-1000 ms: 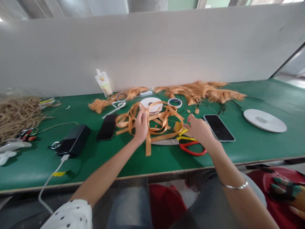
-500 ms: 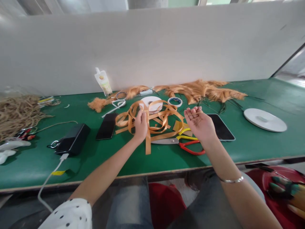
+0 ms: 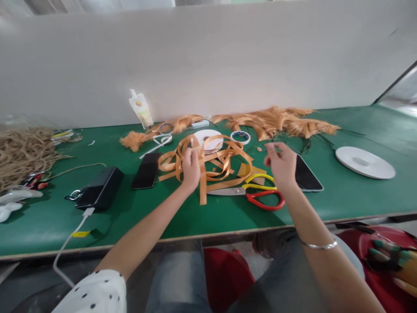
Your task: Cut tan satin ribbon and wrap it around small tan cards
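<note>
My left hand (image 3: pixel 190 168) is closed in a pinch beside the loose orange ribbon (image 3: pixel 203 184). A small pale tip shows above its thumb, too small to name. Over the table to the right, my right hand (image 3: pixel 282 164) has its fingers bent and drawn together, slightly blurred; what they hold, if anything, is hidden. A small orange-tan bit (image 3: pixel 259 149) lies just left of those fingers. Scissors (image 3: pixel 228 191) with one yellow and one red handle lie between the hands, blades pointing left. Behind the ribbon coils sits a white spool disc (image 3: pixel 208 138).
A phone (image 3: pixel 146 171) lies to the left, a tablet-like device (image 3: pixel 308 174) by my right wrist. At the back are a tape roll (image 3: pixel 240 137), orange fibre bundles (image 3: pixel 270 121) and a white pouch (image 3: pixel 141 108). A white disc (image 3: pixel 365 162), black box (image 3: pixel 99 188) and tan cords (image 3: pixel 26 152) flank them.
My right hand has turned from palm up to palm inward and shifted slightly right, its fingers now bent together. The small orange-tan bit has come into view. My left hand has moved slightly left.
</note>
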Demonstrator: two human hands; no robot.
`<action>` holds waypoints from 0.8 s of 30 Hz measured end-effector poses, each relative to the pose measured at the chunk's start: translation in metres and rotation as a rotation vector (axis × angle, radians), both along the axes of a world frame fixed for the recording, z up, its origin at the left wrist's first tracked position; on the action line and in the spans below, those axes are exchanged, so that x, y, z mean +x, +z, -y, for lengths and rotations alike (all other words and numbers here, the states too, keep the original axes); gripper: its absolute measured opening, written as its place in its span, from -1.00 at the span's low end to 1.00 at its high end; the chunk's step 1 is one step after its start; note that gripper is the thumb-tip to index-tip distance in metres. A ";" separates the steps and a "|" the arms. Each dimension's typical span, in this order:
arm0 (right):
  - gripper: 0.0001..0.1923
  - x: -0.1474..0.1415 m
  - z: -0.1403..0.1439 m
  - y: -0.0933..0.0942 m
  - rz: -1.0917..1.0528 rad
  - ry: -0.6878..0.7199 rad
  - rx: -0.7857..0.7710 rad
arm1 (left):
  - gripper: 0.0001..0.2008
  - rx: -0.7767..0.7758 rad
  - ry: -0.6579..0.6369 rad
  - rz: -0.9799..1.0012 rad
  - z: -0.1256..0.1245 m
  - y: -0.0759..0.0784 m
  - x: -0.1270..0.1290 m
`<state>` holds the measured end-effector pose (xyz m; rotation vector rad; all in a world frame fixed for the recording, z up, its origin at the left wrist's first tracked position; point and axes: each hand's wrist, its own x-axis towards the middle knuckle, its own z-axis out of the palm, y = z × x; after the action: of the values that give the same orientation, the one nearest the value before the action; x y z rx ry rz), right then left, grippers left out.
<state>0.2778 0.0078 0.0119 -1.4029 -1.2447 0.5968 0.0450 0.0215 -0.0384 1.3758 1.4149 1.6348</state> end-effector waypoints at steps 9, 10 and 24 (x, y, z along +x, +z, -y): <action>-0.71 -0.009 0.013 0.008 -0.367 0.566 -0.143 | -0.63 0.085 0.134 -0.076 -0.007 0.000 -0.005; -0.72 -0.010 0.016 0.008 -0.166 0.604 -0.206 | -0.64 0.099 0.168 -0.071 -0.008 0.000 -0.008; -0.75 -0.002 0.011 0.010 -0.732 0.395 -0.059 | -0.59 0.169 0.352 -0.031 -0.032 -0.004 -0.037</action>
<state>0.2755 -0.0031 0.0222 -0.8433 -0.8972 1.2901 0.0076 0.0539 -0.0428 1.3010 1.6408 2.0025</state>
